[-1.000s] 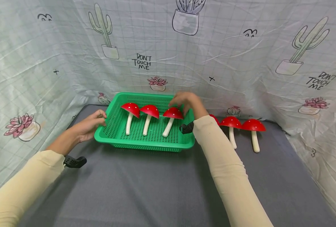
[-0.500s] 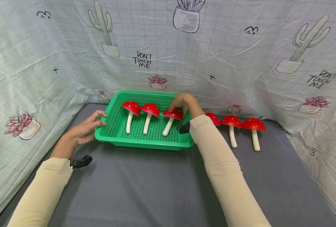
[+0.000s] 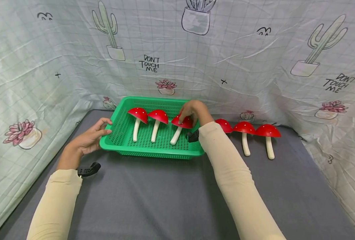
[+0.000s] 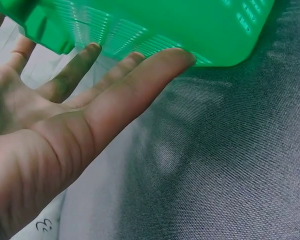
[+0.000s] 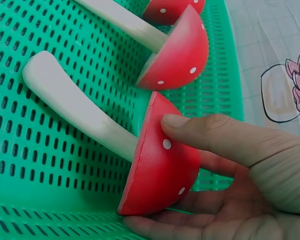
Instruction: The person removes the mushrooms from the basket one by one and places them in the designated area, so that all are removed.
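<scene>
In the head view a green plastic basket (image 3: 153,151) sits on a grey cloth, with three toy mushrooms in a row inside. My right hand (image 3: 196,111) grips the red, white-dotted cap of the rightmost toy mushroom (image 5: 162,162), thumb on one side and fingers round the other. Its pale stem points toward the near side and lies along the basket floor. The middle mushroom (image 3: 158,116) and the left mushroom (image 3: 138,115) lie to its left. My left hand (image 4: 85,110) touches the basket's left end with its fingers stretched out.
Right of the basket, several more toy mushrooms lie on the grey cloth, among them a middle one (image 3: 244,128) and an outer one (image 3: 268,131); my right forearm partly hides the nearest (image 3: 224,125). A patterned curtain (image 3: 240,66) encloses the back and sides.
My right hand has come down and left onto the rightmost mushroom in the basket and taken hold of its cap, shifting it slightly. My left forearm has swung rightward, its fingers staying at the basket's end.
</scene>
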A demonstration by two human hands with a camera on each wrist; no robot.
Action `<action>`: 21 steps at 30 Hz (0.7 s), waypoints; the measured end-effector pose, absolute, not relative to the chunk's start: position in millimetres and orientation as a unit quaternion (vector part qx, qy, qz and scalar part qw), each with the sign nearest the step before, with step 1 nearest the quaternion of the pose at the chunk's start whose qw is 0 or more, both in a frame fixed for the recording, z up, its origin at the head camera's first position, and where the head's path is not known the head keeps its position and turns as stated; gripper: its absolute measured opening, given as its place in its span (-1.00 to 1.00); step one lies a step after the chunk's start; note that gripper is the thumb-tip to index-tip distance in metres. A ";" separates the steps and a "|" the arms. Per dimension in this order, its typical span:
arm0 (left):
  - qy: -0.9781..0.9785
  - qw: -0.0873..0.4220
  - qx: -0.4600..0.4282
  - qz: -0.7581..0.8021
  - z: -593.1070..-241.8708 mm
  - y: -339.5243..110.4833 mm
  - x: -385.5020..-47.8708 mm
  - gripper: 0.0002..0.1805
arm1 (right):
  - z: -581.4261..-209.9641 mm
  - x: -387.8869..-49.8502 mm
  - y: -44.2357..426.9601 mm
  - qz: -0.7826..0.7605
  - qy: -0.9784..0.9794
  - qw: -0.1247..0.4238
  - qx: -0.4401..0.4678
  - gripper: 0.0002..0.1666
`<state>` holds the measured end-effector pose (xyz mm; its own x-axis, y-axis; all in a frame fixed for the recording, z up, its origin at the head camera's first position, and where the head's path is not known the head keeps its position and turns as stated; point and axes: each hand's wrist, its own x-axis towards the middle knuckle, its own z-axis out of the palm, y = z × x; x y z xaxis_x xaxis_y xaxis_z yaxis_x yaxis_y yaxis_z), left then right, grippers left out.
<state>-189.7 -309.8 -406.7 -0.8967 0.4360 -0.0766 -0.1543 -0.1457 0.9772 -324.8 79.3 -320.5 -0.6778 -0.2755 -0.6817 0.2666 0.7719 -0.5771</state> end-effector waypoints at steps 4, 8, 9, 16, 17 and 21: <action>0.620 0.196 0.111 0.752 -408.0 -310.4 -189.7 -0.71 | -322.5 -326.5 77.5 -0.321 0.858 0.400 -0.009 -0.19; 0.618 0.194 0.106 0.754 -409.8 -309.9 -189.6 -0.71 | -325.0 -326.9 76.7 -0.309 0.864 0.397 -0.022 -0.19; 0.620 0.193 0.103 0.754 -410.1 -309.8 -189.5 -0.71 | -325.5 -326.9 76.6 -0.305 0.865 0.396 -0.027 -0.19; 0.632 0.183 0.096 0.747 -410.6 -310.7 -189.7 -0.72 | -325.9 -326.6 76.3 -0.294 0.864 0.406 -0.055 -0.24; 0.633 0.184 0.096 0.746 -410.3 -310.9 -189.6 -0.72 | -325.4 -326.8 76.5 -0.290 0.863 0.410 -0.059 -0.24; 0.631 0.191 0.100 0.746 -408.8 -311.1 -188.9 -0.72 | -322.6 -328.2 78.0 -0.272 0.858 0.429 -0.078 -0.27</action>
<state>-188.9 -311.1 -408.8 -0.9070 0.4112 -0.0908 -0.1578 -0.1320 0.9786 -328.2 78.0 -322.6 -0.6201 -0.3670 -0.6934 0.0994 0.8399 -0.5335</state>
